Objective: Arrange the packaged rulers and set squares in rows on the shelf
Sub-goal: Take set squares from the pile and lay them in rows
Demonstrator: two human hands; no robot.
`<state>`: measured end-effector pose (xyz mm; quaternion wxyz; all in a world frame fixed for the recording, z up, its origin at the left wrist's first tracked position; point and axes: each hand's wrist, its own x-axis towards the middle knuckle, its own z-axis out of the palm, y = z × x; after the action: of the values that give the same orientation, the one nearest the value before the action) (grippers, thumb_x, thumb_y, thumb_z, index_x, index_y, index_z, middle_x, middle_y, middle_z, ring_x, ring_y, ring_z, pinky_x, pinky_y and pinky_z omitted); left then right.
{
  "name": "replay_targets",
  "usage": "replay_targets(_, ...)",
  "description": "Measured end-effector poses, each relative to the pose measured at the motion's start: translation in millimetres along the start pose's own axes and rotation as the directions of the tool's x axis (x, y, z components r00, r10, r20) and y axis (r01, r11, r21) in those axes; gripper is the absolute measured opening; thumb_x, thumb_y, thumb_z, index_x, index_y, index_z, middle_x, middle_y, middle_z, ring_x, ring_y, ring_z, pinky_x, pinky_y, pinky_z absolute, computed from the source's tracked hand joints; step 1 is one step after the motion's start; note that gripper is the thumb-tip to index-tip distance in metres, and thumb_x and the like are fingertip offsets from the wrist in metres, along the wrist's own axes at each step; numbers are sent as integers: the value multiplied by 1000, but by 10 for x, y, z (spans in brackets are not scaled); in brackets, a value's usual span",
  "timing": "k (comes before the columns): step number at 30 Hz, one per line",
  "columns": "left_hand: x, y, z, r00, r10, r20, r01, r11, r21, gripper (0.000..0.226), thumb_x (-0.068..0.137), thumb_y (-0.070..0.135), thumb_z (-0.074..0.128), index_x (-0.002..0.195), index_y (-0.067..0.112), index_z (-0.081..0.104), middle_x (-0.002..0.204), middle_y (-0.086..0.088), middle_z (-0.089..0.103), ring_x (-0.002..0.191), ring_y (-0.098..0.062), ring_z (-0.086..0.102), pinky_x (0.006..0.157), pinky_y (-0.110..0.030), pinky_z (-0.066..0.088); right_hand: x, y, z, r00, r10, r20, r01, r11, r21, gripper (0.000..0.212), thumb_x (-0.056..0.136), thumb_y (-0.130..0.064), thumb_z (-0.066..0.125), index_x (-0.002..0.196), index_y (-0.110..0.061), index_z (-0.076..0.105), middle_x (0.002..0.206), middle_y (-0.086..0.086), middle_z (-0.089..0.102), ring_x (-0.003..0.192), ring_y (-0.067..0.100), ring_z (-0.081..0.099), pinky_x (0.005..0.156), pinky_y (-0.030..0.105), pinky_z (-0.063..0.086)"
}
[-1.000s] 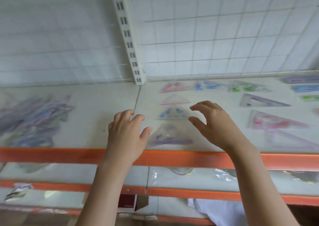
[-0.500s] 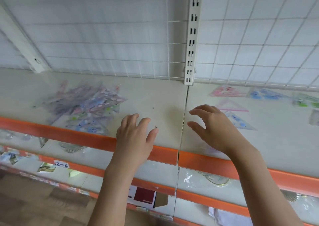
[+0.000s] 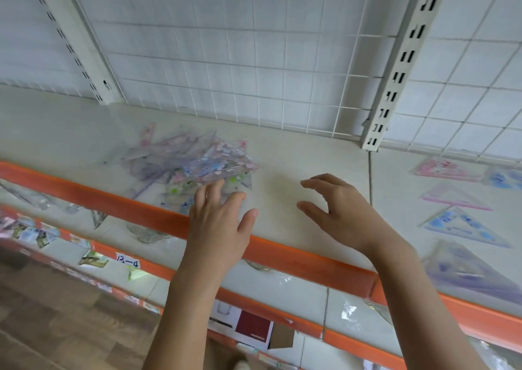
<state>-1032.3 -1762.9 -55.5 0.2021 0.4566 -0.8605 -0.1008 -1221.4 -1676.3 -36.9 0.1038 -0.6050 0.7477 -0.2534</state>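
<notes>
A loose pile of packaged set squares point(image 3: 195, 163) lies on the cream shelf point(image 3: 296, 155), left of centre. My left hand point(image 3: 219, 220) hovers at the pile's near right edge, fingers spread over it, holding nothing. My right hand point(image 3: 341, 211) floats above bare shelf to the right, fingers loosely curved and empty. On the right part of the shelf lie single set squares in a column: a pink one point(image 3: 447, 169), a pink-edged one point(image 3: 454, 196), a blue one point(image 3: 466, 227) and a purple one point(image 3: 469, 273).
An orange rail point(image 3: 282, 251) fronts the shelf. A white wire grid point(image 3: 254, 59) backs it, with slotted uprights point(image 3: 395, 67) at the right and at the far left. Lower shelves hold more packaged items and a tag reading 12-4 point(image 3: 127, 263).
The view has swung left, so the pile now sits near the centre. Both hands have travelled left from the laid-out set squares; my left hand now reaches the pile's edge.
</notes>
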Motion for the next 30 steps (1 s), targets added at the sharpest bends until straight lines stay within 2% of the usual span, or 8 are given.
replay_targets(4,225,-492,-172,998,1,-68,-1,1000,2,29,85,31,65,107,12,68,127,-17,52,121,-41,42,98,-52,37,405,-266,218,1000,14,16,-14,1000,2,44,91,-34,57,131,-14,53,127,2,54,110,16,54,80,14,33)
replay_targets(7,373,-753,-276,998,-3,-69,1,1000,-19,30,88,32,61,107,11,67,118,-14,57,113,-38,48,91,-47,42,756,-437,345,999,29,44,-27,998,-51,46,91,-34,57,132,-14,52,127,6,55,114,21,53,90,23,37)
replay_targets(12,498,-1011,-348,997,37,-67,-41,998,-54,27,87,29,62,106,10,67,110,-9,61,106,-34,52,88,-43,42,1302,-593,561,988,111,109,-91,981,-170,52,91,-40,56,135,-13,48,131,12,52,122,28,47,103,35,38)
replay_targets(17,582,-1182,-368,998,42,-41,-45,997,-66,26,87,29,61,106,12,67,110,-6,61,106,-32,51,88,-42,42,1551,-662,706,988,124,97,-104,976,-192,60,89,-37,61,139,-9,42,135,13,48,126,29,43,104,34,34)
replay_targets(20,616,-1252,-392,999,38,-32,-40,997,-62,25,89,30,58,106,15,66,112,-4,59,106,-30,50,88,-41,40,1585,-684,758,987,96,125,-68,975,-212,58,93,-33,55,144,-12,34,141,11,46,129,28,42,103,33,33)
replay_targets(22,647,-1285,-401,999,40,-35,-42,997,-64,26,89,30,58,109,15,65,114,-5,59,107,-29,49,90,-41,38,1598,-688,800,989,82,126,-48,966,-254,48,97,-28,48,141,-12,38,139,11,49,125,29,46,100,34,36)
replay_targets(25,683,-1319,-409,998,53,-31,-55,997,-56,28,90,32,56,111,16,65,115,-4,59,110,-28,49,92,-40,37,1585,-670,871,996,41,82,-10,936,-352,30,99,-22,40,122,-10,53,121,12,60,108,33,55,87,39,45)
replay_targets(30,754,-1337,-401,996,92,-2,-92,995,-48,31,91,34,54,116,17,62,119,-2,57,114,-26,47,95,-38,36,1470,-653,876,999,37,-14,-40,927,-372,32,91,-6,40,119,-13,53,110,9,63,96,34,59,77,41,51)
